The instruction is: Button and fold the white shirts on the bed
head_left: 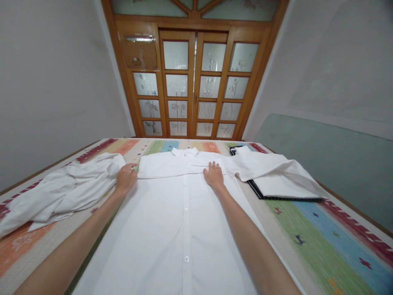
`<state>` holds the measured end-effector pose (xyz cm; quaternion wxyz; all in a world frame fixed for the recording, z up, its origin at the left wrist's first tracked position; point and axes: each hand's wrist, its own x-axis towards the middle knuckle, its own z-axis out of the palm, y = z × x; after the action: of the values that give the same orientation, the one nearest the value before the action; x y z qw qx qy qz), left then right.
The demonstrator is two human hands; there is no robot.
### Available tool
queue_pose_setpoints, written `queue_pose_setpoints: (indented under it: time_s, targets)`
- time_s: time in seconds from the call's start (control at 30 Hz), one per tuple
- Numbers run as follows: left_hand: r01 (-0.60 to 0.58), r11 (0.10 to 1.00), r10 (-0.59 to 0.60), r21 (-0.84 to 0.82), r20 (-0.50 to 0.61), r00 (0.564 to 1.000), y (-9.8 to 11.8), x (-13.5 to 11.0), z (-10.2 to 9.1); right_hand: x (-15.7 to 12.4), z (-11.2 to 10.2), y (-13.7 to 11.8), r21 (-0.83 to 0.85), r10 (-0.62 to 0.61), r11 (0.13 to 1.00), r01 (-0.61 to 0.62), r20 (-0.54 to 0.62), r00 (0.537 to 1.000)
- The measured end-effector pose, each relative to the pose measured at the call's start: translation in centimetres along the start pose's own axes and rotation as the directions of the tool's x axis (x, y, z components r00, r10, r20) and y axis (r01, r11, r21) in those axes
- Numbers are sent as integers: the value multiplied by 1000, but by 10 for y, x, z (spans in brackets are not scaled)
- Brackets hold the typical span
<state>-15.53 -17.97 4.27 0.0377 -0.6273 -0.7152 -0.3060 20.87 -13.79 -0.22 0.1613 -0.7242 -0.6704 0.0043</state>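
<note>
While its lower front fills the near middle, the white shirt lies front up on a patterned cloth. Crumpled white fabric lies at left. Farther up, the left hand has curled fingers at the shirt's edge; whether they grip cloth I cannot tell. The right hand rests palm down on the shirt, fingers loosely extended, grasping nothing visible. White cloth with black edging lies rightward; beyond the collar stand wooden doors.
</note>
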Motion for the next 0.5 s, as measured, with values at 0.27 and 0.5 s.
queue_pose_setpoints:
  time_s: [0.27,0.5]
  targets:
    - [19,974,-52,227,141,989,70,9,43,-2,-1,-1,-34,8,999,-8,3,1000]
    - [140,923,-195,359,123,973,63,0,79,0,5,1,-59,55,996,-59,-66,996]
